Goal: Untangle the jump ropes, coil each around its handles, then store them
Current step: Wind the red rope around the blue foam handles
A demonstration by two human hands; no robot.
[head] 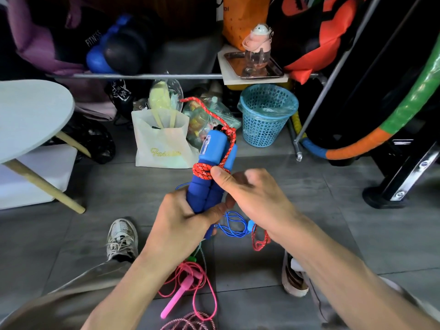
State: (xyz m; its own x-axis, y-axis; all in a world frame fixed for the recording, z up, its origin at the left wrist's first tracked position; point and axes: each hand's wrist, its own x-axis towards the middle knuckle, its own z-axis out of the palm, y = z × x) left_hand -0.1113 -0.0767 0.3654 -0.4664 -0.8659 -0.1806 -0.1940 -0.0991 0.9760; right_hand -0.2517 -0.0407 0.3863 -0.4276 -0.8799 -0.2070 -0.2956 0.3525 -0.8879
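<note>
Nearest the camera, on the grey tiled floor between the person's shoes, lie a pink jump rope with its pink handle and, at the bottom edge, a loop of pink-and-white braided rope. Both forearms reach forward and up from the lower corners and meet in the middle.

The left hand is clenched around the lower ends of two blue foam handles, held side by side and pointing up and away; its fingers curl round them from the left. The right hand comes in from the right with curled fingers, its thumb pressed against the red braided rope, which is wound a few turns around the handles' middle. From there the red rope runs up past the handle tops and arcs free to the left. Below the hands, a thin blue rope and a bit of red cord lie on the floor.

Beyond stand a white paper bag, a blue mesh basket, and a round grey table at left.
</note>
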